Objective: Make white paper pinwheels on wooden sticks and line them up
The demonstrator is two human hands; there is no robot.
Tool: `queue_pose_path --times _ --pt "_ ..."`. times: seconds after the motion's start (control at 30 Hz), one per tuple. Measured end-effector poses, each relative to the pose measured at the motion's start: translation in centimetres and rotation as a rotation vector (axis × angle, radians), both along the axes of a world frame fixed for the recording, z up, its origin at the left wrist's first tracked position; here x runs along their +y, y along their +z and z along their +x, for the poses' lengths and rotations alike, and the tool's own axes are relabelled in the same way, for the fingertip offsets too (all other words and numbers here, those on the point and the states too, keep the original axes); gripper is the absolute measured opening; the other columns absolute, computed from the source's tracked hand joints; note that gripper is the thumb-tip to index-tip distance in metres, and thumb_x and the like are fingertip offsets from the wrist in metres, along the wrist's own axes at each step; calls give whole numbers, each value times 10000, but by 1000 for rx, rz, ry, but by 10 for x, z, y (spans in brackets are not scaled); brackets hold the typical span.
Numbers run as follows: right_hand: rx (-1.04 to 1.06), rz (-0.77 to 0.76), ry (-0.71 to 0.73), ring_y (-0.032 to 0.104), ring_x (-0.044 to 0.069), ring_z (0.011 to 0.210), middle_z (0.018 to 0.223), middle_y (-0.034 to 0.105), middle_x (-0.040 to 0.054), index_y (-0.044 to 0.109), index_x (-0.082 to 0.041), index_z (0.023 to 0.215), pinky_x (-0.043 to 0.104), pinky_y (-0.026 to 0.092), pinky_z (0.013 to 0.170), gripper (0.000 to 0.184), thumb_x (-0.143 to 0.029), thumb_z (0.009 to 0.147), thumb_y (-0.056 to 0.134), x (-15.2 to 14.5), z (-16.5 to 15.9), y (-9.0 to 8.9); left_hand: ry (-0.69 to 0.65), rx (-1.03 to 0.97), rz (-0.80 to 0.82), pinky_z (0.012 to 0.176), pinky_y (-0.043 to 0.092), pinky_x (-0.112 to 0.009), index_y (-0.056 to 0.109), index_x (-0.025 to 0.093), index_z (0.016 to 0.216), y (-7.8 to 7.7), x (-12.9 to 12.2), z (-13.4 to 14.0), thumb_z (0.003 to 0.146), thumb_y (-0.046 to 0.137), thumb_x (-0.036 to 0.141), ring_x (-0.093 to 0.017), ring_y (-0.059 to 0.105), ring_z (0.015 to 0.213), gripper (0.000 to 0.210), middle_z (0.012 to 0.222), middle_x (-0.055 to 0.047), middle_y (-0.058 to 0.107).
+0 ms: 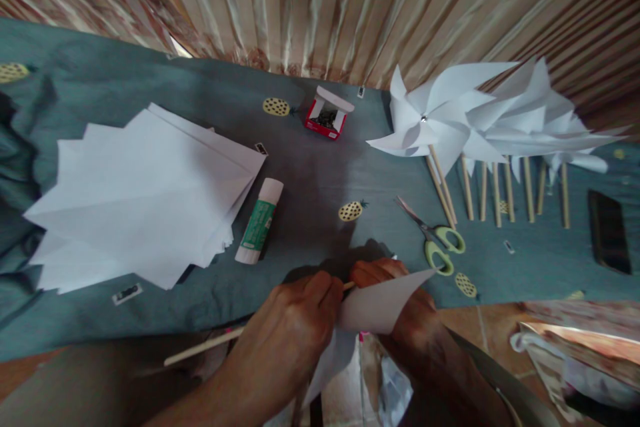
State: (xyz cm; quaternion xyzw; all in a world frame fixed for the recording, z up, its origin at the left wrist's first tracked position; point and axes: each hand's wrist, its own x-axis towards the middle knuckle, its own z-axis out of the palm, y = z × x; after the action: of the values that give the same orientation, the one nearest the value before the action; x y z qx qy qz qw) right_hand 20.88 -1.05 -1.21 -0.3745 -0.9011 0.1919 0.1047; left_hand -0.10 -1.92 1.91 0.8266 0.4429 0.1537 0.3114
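Close to the front edge of the cloth, my left hand [305, 310] is closed around a thin wooden stick [205, 348], whose long end sticks out to the lower left. The stick's other tip shows in the small gap between my hands. My right hand [395, 287] is closed on a white paper pinwheel [377, 303], and its curled blades cover part of the fingers. Where stick and pinwheel meet is hidden by my fingers. Just right of my right hand lie scissors [435, 237] with light green handles.
Several finished paper pinwheels [480, 117] on sticks lie at the back right. A small open red box [327, 115] holds dark bits. A glue stick [259, 221] lies beside a stack of white paper [135, 203]. A dark phone [609, 230] rests at far right; a pleated curtain [300, 7] hangs behind.
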Motion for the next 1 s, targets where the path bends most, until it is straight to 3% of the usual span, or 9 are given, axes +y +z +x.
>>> queue_pose_path --times 0.3,0.5,0.63,0.87,1.0 --pt "52 9 -53 584 191 818 829 622 45 607 -192 923 352 484 849 190 -194 965 422 -1 -7 5 14 7 -4 499 451 -261 595 147 884 1 -1 1 847 512 18 -162 589 606 158 757 -9 602" --pt "94 143 -37 623 238 986 1030 691 121 614 -134 1100 411 509 908 282 -191 987 362 8 -12 24 7 -24 26 520 459 -255 611 144 922 -11 6 -1 841 498 22 -156 598 604 184 767 -12 599" --pt "23 157 -23 631 244 1051 1099 702 124 615 -140 1204 431 529 917 350 -173 982 347 20 -13 39 31 -52 15 521 456 -232 643 140 903 -21 16 -1 883 489 104 -143 601 589 159 751 -22 608" --pt "37 134 -135 625 257 1090 1145 679 153 556 -111 1307 463 519 943 378 -204 978 395 29 -15 56 164 -320 -134 622 472 -233 690 149 839 -9 28 1 932 406 224 -151 634 673 308 738 -54 648" --pt "102 234 -183 626 272 1070 1115 677 164 547 -94 1297 458 533 904 370 -243 983 420 30 -15 59 265 -509 -220 541 405 -237 695 167 690 -3 30 4 879 490 289 -149 571 565 304 619 -31 609"
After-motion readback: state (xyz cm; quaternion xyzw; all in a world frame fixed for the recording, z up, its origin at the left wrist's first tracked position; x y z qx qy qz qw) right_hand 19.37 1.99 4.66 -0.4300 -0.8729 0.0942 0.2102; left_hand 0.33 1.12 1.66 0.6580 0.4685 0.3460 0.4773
